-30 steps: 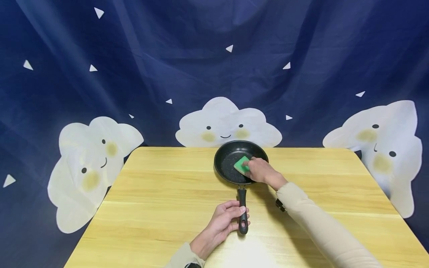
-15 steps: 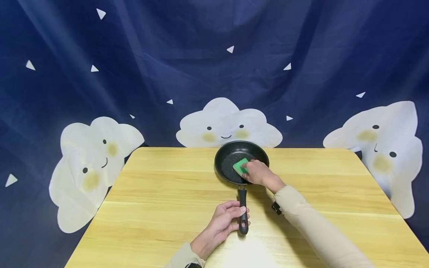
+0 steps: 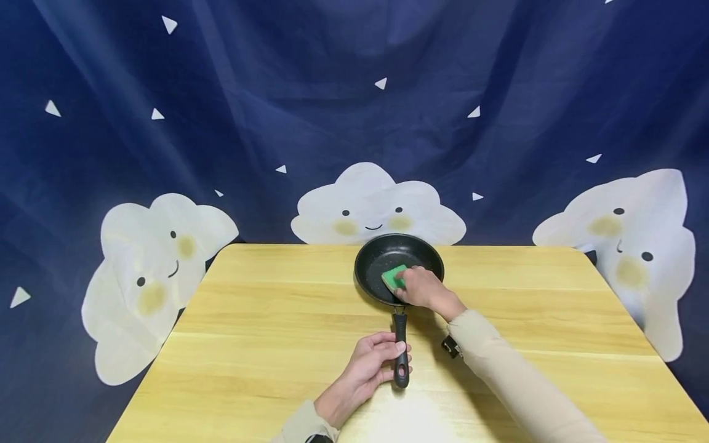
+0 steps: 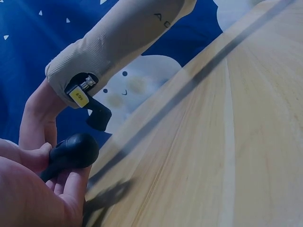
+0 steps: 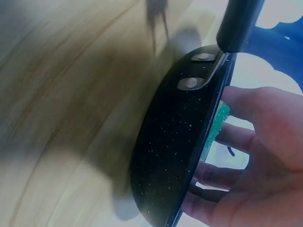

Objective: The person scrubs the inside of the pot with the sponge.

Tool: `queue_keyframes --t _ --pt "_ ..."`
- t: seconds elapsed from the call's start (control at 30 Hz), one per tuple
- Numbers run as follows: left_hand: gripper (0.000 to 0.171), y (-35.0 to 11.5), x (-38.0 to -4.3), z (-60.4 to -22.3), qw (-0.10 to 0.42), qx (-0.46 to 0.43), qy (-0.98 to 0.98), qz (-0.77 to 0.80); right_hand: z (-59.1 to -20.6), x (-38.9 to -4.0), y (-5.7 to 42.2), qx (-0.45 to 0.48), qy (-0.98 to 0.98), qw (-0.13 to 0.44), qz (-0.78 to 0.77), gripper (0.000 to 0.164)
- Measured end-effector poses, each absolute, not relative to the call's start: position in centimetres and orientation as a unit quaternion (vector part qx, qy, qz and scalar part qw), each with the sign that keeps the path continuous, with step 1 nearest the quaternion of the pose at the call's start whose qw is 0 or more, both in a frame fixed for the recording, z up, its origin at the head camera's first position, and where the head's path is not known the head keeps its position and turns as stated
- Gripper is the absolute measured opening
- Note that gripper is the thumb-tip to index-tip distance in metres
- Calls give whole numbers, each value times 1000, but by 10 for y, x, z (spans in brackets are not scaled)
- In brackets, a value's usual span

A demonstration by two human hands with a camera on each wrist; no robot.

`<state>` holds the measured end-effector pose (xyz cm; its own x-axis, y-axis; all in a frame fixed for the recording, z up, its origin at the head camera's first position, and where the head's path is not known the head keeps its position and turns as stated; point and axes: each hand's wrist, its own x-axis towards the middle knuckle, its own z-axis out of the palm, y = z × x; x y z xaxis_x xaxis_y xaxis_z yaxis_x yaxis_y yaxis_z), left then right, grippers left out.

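A black frying pan (image 3: 373, 261) with pale speckles is at the far middle of the table, its handle (image 3: 401, 326) pointing toward me. My left hand (image 3: 362, 369) grips that handle near its end, thumb on top and fingers underneath; the left wrist view shows the handle's rounded end (image 4: 80, 150) between thumb and fingers. Inside the pan, my right hand (image 3: 425, 288) holds a green-topped scouring sponge (image 3: 393, 277) against the bottom, toward the handle side. From the right wrist view, the pan's wall hides most of the sponge (image 5: 218, 125) and the fingertips.
The light wooden table (image 3: 249, 320) extends around the pan on both sides. Behind it hangs a dark blue curtain (image 3: 332, 80) with smiling white clouds. A small black device (image 3: 451, 346) is strapped at the right sleeve's cuff.
My right hand has drawn the sponge slightly left and toward me across the pan's bottom. The left hand and the pan have stayed in place.
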<state>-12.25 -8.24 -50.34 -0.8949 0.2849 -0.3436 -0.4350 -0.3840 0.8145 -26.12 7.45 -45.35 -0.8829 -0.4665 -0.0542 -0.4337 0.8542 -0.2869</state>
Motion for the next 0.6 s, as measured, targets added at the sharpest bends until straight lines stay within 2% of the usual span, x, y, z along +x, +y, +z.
queue_keyframes --t 0.6 --pt "27 -82 -122 -505 217 -73 511 828 -451 -265 68 -243 942 103 -206 39"
